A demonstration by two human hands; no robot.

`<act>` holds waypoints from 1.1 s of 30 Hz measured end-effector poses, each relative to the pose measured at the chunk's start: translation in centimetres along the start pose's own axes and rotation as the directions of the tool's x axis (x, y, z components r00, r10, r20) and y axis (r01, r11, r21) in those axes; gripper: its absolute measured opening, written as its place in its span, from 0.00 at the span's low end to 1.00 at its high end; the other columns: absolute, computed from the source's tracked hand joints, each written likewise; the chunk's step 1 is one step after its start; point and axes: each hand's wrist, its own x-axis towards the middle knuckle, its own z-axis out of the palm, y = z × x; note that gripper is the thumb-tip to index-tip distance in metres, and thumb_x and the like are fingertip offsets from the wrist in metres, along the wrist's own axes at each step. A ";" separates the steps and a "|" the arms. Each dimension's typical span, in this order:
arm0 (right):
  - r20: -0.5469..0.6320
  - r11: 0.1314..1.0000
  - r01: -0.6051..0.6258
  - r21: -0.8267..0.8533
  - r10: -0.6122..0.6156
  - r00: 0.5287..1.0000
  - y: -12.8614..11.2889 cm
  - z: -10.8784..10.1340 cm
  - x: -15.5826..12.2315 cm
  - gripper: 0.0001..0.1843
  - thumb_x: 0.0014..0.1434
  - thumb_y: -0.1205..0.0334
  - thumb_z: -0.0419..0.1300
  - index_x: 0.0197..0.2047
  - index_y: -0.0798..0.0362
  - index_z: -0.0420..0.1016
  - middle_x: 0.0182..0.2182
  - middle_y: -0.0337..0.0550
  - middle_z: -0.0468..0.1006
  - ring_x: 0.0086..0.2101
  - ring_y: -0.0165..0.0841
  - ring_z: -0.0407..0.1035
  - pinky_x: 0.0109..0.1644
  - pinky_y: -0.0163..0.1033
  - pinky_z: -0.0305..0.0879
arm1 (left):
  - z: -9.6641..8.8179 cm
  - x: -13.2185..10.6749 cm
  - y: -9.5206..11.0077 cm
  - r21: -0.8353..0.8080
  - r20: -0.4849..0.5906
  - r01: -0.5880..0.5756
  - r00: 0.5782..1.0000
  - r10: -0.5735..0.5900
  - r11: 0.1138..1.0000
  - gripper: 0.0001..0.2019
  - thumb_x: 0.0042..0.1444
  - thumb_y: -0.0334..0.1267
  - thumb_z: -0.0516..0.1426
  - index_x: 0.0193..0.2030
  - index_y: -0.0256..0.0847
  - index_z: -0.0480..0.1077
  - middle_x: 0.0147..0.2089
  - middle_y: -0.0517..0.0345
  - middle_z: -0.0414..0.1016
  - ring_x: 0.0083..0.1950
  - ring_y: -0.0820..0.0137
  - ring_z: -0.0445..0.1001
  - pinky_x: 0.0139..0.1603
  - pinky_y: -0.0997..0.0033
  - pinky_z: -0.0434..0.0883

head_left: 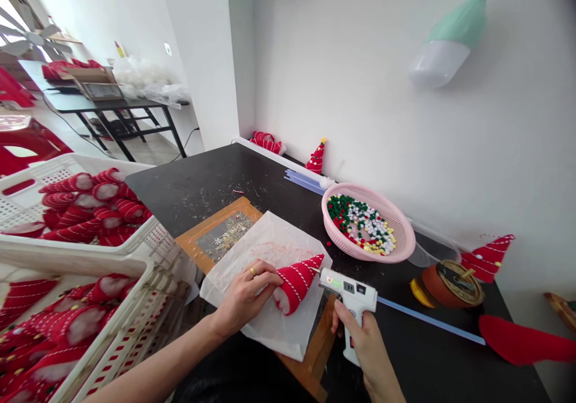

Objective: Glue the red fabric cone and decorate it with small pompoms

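My left hand (246,295), with a ring on it, grips a red felt cone (297,283) striped with white cord and stuffed with white filling at its wide end. The cone lies on a sheet of translucent white paper (265,325). My right hand (366,346) holds a white hot glue gun (348,298), its nozzle close to the cone's tip. A long blue glue stick (432,322) runs from the back of the gun across the black table (198,181).
A pink mesh basket (382,211) of red, green, white and yellow pom-poms stands at the wall side. White crates (148,235) of red cones fill the left. Finished felt trees (316,158), a spool, and red felt lie around. Another table stands far back.
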 end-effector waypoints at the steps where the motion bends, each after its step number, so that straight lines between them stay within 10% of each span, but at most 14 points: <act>1: -0.006 1.000 -0.001 -0.008 0.001 1.000 0.0 0.0 0.0 0.27 0.56 0.37 0.66 0.21 0.52 0.73 0.18 0.43 0.74 0.23 0.36 0.68 0.29 0.39 0.61 | 0.0 0.0 0.0 0.000 0.000 0.001 1.000 -0.001 1.000 0.09 0.68 0.29 0.55 0.44 0.43 0.76 0.43 0.54 0.76 0.45 0.70 0.77 0.46 0.72 0.73; 22: 0.040 1.000 -0.022 0.018 0.021 0.999 1.3 -0.7 0.0 0.29 0.55 0.35 0.67 0.20 0.53 0.72 0.18 0.43 0.73 0.22 0.35 0.67 0.28 0.38 0.61 | 0.0 0.2 0.0 0.002 -0.014 -0.003 1.000 0.003 1.000 0.09 0.68 0.28 0.55 0.44 0.43 0.76 0.43 0.55 0.76 0.44 0.70 0.77 0.46 0.72 0.73; 33: 0.122 0.837 -0.134 0.531 0.080 0.989 1.7 -2.5 1.3 0.23 0.47 0.43 0.76 0.33 0.52 0.77 0.22 0.39 0.74 0.24 0.33 0.70 0.28 0.37 0.65 | 0.1 -0.3 0.4 -0.005 0.010 -0.026 1.000 0.026 1.000 0.10 0.68 0.27 0.55 0.45 0.44 0.76 0.43 0.55 0.76 0.44 0.70 0.76 0.45 0.72 0.72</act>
